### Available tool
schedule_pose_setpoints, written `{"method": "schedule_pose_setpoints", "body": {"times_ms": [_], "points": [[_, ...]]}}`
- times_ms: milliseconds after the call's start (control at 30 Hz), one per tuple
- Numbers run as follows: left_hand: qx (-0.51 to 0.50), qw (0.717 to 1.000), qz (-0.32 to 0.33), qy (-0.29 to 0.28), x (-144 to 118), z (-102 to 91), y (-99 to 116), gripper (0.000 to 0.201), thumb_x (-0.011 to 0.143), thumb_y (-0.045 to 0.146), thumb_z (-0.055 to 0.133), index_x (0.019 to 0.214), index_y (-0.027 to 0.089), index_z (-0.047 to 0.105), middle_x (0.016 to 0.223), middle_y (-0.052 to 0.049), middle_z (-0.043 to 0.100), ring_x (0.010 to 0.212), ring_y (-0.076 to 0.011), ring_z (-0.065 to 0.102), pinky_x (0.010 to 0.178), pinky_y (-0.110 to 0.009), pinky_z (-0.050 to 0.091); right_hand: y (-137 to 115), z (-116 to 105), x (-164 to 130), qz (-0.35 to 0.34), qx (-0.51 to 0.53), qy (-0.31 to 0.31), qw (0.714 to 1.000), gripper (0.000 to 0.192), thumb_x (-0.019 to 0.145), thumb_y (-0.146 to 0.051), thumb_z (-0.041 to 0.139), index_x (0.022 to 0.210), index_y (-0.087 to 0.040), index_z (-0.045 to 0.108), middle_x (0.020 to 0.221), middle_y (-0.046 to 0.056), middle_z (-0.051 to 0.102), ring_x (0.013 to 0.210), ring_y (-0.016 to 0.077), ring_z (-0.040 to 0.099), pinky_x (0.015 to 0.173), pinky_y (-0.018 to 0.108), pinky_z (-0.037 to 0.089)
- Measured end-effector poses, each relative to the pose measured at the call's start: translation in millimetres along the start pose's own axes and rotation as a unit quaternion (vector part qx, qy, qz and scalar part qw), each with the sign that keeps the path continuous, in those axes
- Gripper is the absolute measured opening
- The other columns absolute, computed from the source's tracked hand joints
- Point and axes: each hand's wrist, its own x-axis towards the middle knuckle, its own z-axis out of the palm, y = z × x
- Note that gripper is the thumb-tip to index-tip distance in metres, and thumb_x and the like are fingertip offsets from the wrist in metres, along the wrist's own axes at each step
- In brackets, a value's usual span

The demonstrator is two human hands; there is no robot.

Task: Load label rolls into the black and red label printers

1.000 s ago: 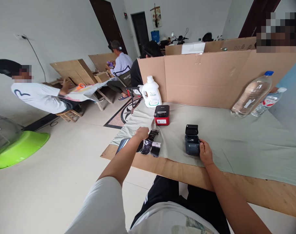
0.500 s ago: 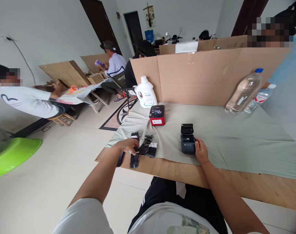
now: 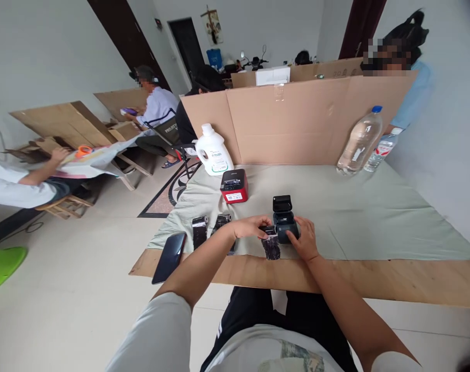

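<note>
My left hand (image 3: pixel 252 227) is closed on a small roll with a glossy black strip (image 3: pixel 272 249) hanging from it. It holds the roll against the left side of a dark portable printer (image 3: pixel 284 221), whose lid (image 3: pixel 282 203) stands up, showing the inside. Around the printer's right side curls my right hand (image 3: pixel 307 240), thumb on its front. Another black roll (image 3: pixel 199 231) lies left of my left forearm, and one more (image 3: pixel 222 221) is partly hidden behind it. What the strips are made of I cannot tell.
A phone (image 3: pixel 170 257) lies near the front left edge. Behind stand a red and black box-shaped device (image 3: pixel 235 187), a white jug (image 3: pixel 215 152) and two bottles, one large (image 3: pixel 361 142). A cardboard screen (image 3: pixel 289 124) borders the back; other people sit beyond and to the left.
My left hand has lifted one roll from the group on the left and carried it right, beside the printer. My right thumb has come onto the printer's front. The view has shifted right.
</note>
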Motion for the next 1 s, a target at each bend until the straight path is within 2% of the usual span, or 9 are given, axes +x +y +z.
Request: {"method": "schedule_pose_setpoints", "body": {"times_ms": [67,167,267,400,500,600,733,867,1000], "points": [[-0.015,1.000,-0.014,0.009,26.1,7.6,-5.7,0.039,0.063,0.027,0.073,0.095,0.017,0.053,0.087,0.000,0.057,0.075,-0.0131,0.055,0.067,-0.027,0.046,-3.3,-2.5,-0.3,-0.020,0.003,-0.005,1.000,0.052,0.082,-0.046,0.057,0.127,-0.020,0.046,0.118,0.012,0.057,0.111,0.0278,0.050,0.097,0.050,0.041],[0.008,0.998,-0.021,0.056,53.4,13.3,-8.6,0.034,0.068,0.022,0.068,0.096,0.017,0.051,0.089,-0.001,0.057,0.075,-0.0134,0.056,0.064,-0.027,0.048,-5.0,-4.7,-0.9,-0.029,0.008,-0.011,1.000,0.047,0.083,-0.038,0.053,0.128,-0.023,0.047,0.120,0.012,0.055,0.111,0.0280,0.050,0.095,0.050,0.042],[0.136,0.982,-0.010,0.132,71.3,13.3,-6.1,0.028,0.070,0.018,0.063,0.098,0.016,0.055,0.090,-0.002,0.060,0.079,-0.0156,0.057,0.072,-0.031,0.049,-5.3,-6.9,-1.3,-0.036,0.001,-0.012,0.999,0.036,0.081,-0.023,0.051,0.116,-0.026,0.058,0.119,0.009,0.054,0.109,0.0263,0.049,0.094,0.048,0.043],[0.385,0.900,0.015,0.205,86.5,13.3,-2.0,0.025,0.073,0.022,0.064,0.097,0.017,0.065,0.101,-0.008,0.061,0.101,-0.0247,0.054,0.093,-0.038,0.042,-7.0,-9.1,-0.4,-0.043,-0.013,-0.027,0.999,0.030,0.077,-0.014,0.052,0.100,-0.027,0.067,0.114,0.006,0.055,0.105,0.0247,0.049,0.093,0.046,0.043],[0.467,0.856,-0.015,0.221,93.3,16.2,-2.9,0.028,0.077,0.026,0.060,0.103,0.019,0.066,0.107,-0.010,0.062,0.110,-0.0295,0.049,0.096,-0.042,0.038,-8.2,-8.6,1.2,-0.029,-0.021,-0.021,0.999,0.024,0.080,-0.017,0.054,0.098,-0.027,0.067,0.111,0.006,0.056,0.103,0.0244,0.049,0.093,0.045,0.043],[0.485,0.843,-0.040,0.227,97.7,19.9,-5.2,0.030,0.080,0.026,0.058,0.109,0.018,0.061,0.106,-0.010,0.064,0.109,-0.0290,0.049,0.093,-0.041,0.038,-7.9,-7.0,2.4,-0.023,-0.021,-0.007,0.999,0.023,0.081,-0.016,0.054,0.098,-0.025,0.067,0.108,0.007,0.058,0.102,0.0243,0.048,0.092,0.045,0.043],[0.493,0.833,-0.053,0.245,100.4,23.3,-5.5,0.020,0.082,0.027,0.057,0.100,0.018,0.061,0.098,-0.010,0.066,0.105,-0.0283,0.051,0.089,-0.039,0.038,-6.6,-4.9,3.4,-0.010,-0.011,-0.005,1.000,0.024,0.081,-0.015,0.053,0.098,-0.024,0.067,0.105,0.008,0.059,0.100,0.0244,0.049,0.090,0.045,0.045],[0.466,0.836,-0.054,0.284,99.2,25.1,-6.1,0.015,0.080,0.028,0.060,0.091,0.019,0.061,0.092,-0.008,0.066,0.100,-0.0269,0.054,0.090,-0.039,0.037,-5.4,-4.0,3.9,-0.001,0.009,0.001,1.000,0.025,0.082,-0.014,0.051,0.098,-0.025,0.067,0.101,0.008,0.061,0.097,0.0238,0.051,0.089,0.044,0.046],[0.425,0.840,-0.049,0.333,97.7,27.2,-12.0,0.016,0.079,0.028,0.062,0.091,0.019,0.059,0.092,-0.007,0.065,0.094,-0.0237,0.056,0.088,-0.037,0.039,-5.2,-3.4,4.6,0.003,0.024,0.003,1.000,0.029,0.081,-0.012,0.048,0.100,-0.025,0.067,0.100,0.007,0.062,0.096,0.0233,0.052,0.088,0.044,0.047]]}}
